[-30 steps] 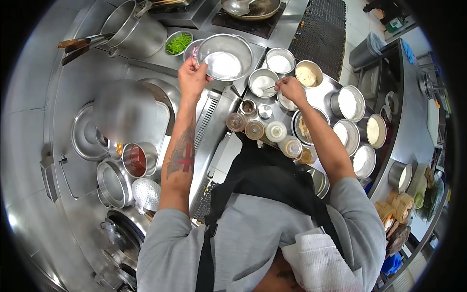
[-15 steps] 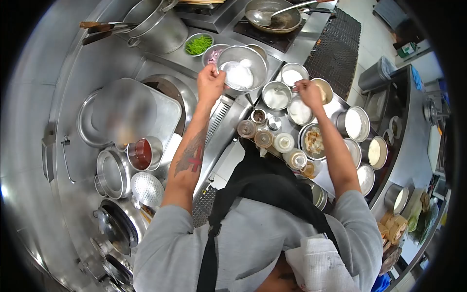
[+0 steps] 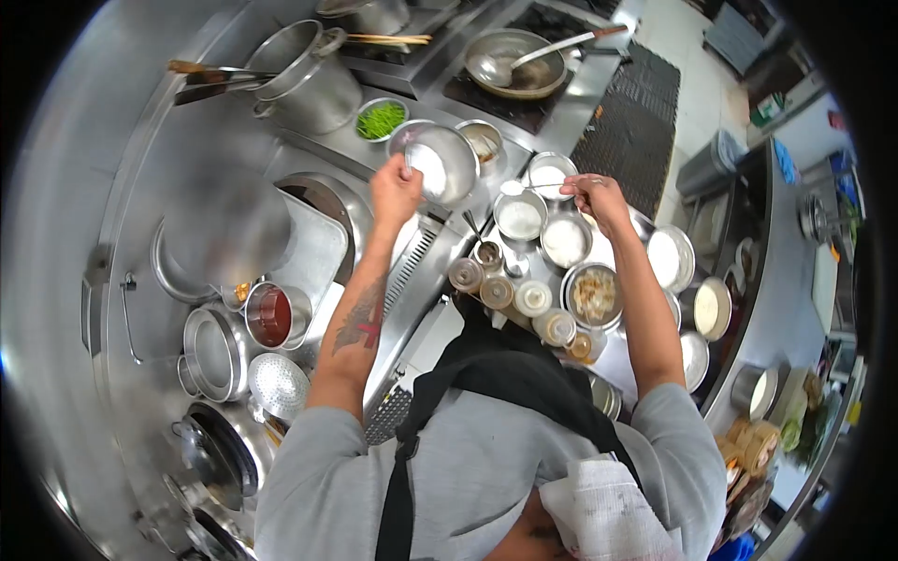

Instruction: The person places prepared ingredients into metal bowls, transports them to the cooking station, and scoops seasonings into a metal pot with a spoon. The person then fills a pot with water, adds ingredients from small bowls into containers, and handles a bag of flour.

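Note:
My left hand (image 3: 397, 190) grips the rim of a metal bowl (image 3: 456, 168) with white contents at its bottom. In my right hand (image 3: 597, 196) is a small spoon (image 3: 538, 186), its bowl heaped with white powder. The spoon is raised above the metal containers, between the held bowl and my right fingers. Just below it stands a container of white powder (image 3: 520, 216); another white-filled container (image 3: 550, 175) is behind, and a third (image 3: 565, 240) is nearer to me. A small dark-filled jar (image 3: 487, 253) with a spoon stands to the left of these.
Lidded jars (image 3: 496, 291) stand near my apron, beside a bowl of sliced pale food (image 3: 592, 294). Behind are green vegetables (image 3: 381, 120), a tall pot (image 3: 313, 89) and a wok (image 3: 524, 70) holding a ladle. A perforated ladle (image 3: 278, 385) lies at left.
My right hand has lifted the spoon out of the powder container, now loaded with white powder. The bowl in my left hand has shifted slightly and tilts. The camera view has also shifted.

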A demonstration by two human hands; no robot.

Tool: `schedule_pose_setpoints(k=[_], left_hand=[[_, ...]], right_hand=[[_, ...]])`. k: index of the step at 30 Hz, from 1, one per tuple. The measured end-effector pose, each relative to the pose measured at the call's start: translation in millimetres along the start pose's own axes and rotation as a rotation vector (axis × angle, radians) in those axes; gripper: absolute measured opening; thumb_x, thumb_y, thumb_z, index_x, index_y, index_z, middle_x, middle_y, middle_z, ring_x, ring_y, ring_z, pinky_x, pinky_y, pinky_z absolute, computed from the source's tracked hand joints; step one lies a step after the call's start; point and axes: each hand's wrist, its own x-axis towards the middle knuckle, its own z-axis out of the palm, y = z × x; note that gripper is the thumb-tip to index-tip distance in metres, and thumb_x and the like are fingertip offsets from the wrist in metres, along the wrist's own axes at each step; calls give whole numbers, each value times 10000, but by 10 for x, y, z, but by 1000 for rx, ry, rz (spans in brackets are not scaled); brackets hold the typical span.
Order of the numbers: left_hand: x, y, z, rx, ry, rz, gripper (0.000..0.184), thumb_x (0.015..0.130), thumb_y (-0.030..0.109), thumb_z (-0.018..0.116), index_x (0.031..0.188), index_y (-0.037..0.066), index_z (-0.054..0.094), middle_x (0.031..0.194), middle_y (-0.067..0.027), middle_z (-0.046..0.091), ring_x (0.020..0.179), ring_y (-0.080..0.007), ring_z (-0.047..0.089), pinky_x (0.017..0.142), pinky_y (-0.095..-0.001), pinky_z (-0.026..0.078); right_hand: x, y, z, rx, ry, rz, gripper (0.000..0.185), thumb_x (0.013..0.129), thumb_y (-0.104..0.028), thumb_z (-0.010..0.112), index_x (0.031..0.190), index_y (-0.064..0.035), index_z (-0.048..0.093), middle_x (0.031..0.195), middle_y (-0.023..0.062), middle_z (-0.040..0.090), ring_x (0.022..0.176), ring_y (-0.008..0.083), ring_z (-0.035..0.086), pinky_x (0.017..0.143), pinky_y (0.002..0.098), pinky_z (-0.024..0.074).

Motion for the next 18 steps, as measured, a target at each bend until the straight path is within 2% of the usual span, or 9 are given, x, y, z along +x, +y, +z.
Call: schedule_pose_setpoints(k=[3, 7, 8, 10, 11, 12, 14, 16, 18], left_hand=[[16, 36, 83, 3, -6, -20, 236, 807, 68, 617, 675, 51, 422, 577, -8, 480, 476, -87, 536, 424, -281, 495], [-30, 79, 22, -63, -14, -36, 200, 828, 49, 597, 705, 58, 439, 598, 3, 485, 485, -77, 526, 436, -262, 496], [-81, 77, -31, -144, -15, -25, 192, 843, 43, 590, 716, 62, 447, 619, 6, 498, 490, -74, 525, 441, -255, 495], [-243, 117, -118, -291, 3, -45, 184, 890, 41, 578, 747, 78, 469, 677, 16, 530, 499, -68, 526, 446, -233, 482], [-326, 169, -163, -352, 22, -67, 203, 881, 30, 580, 727, 82, 459, 656, 21, 504, 496, -67, 513, 440, -233, 473], [-414, 232, -218, -411, 41, -94, 223, 872, 19, 583, 708, 86, 448, 635, 26, 479, 492, -67, 501, 435, -233, 465], [-584, 233, -337, -372, 33, -95, 226, 916, 57, 573, 740, 110, 441, 677, 13, 530, 515, -61, 528, 430, -219, 456], [-721, 252, -445, -291, 42, -132, 241, 917, 60, 572, 738, 117, 421, 649, 14, 518, 512, -58, 528, 427, -214, 445], [-791, 227, -530, -257, 88, -165, 247, 877, 27, 575, 694, 70, 415, 675, -7, 500, 483, -81, 518, 425, -235, 460]], right_hand=[[2, -103, 111, -275, 22, -136, 241, 865, -62, 487, 968, 73, 658, 833, 114, 715, 560, 87, 539, 515, 234, 429], [179, 511, 166, -459, -99, -121, 259, 907, -100, 501, 946, 96, 667, 817, 126, 725, 600, 135, 621, 557, 262, 507], [261, 690, 155, -536, -94, -112, 256, 912, -147, 527, 938, 49, 690, 785, 113, 722, 612, 151, 644, 589, 301, 520], [351, 815, 102, -746, -64, -233, 251, 912, -194, 537, 918, -8, 707, 766, 120, 712, 639, 210, 670, 646, 354, 528], [411, 889, 63, -767, -17, -377, 261, 914, -222, 525, 872, -45, 713, 762, 144, 697, 697, 285, 683, 697, 396, 526], [302, 775, 102, -810, 53, -459, 260, 898, -212, 527, 841, -30, 704, 778, 169, 692, 753, 337, 681, 715, 416, 529], [290, 794, 141, -1002, 136, -596, 235, 849, -216, 571, 834, -23, 704, 798, 185, 691, 780, 354, 679, 741, 421, 531], [258, 865, 190, -1051, 116, -502, 231, 825, -221, 589, 842, -21, 705, 809, 200, 686, 787, 364, 676, 747, 423, 532], [320, 905, 200, -1100, 99, -424, 234, 800, -226, 607, 850, -19, 705, 820, 215, 681, 793, 375, 673, 754, 425, 533]])
